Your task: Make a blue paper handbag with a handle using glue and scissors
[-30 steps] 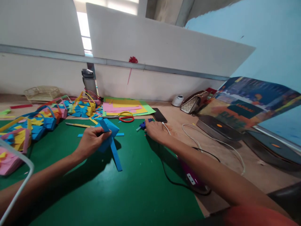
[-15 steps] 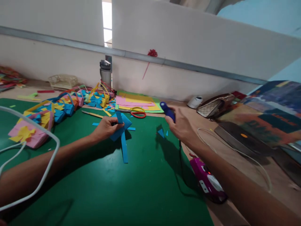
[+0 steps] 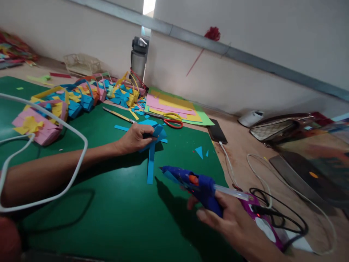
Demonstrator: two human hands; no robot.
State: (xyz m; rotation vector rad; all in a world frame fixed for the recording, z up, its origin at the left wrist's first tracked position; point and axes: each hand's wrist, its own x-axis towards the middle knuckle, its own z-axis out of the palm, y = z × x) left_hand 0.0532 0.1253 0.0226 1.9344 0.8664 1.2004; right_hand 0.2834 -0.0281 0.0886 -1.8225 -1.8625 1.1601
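My left hand [image 3: 137,137] pinches a folded blue paper piece [image 3: 160,131] above the green mat [image 3: 114,203]. From it a long blue paper strip [image 3: 150,165] hangs toward me. My right hand [image 3: 226,214] is wrapped round the handle of a blue glue gun [image 3: 200,187]. The gun's nozzle points left, a short way to the right of the strip and apart from it. A clear glue stick [image 3: 231,191] sticks out of its back end. Another blue strip [image 3: 121,128] lies behind my left hand.
Scissors [image 3: 173,120], a craft knife [image 3: 118,115] and stacked coloured paper [image 3: 174,105] lie at the back. Several paper baskets [image 3: 40,125] stand at left. Blue scraps [image 3: 200,152], a phone [image 3: 217,131] and a purple power strip [image 3: 268,227] are at right. A white cable [image 3: 81,145] crosses the left foreground.
My right hand has come down and nearer, bringing the glue gun round with its nozzle toward the blue paper. My left hand still holds the paper. The view has tilted downward.
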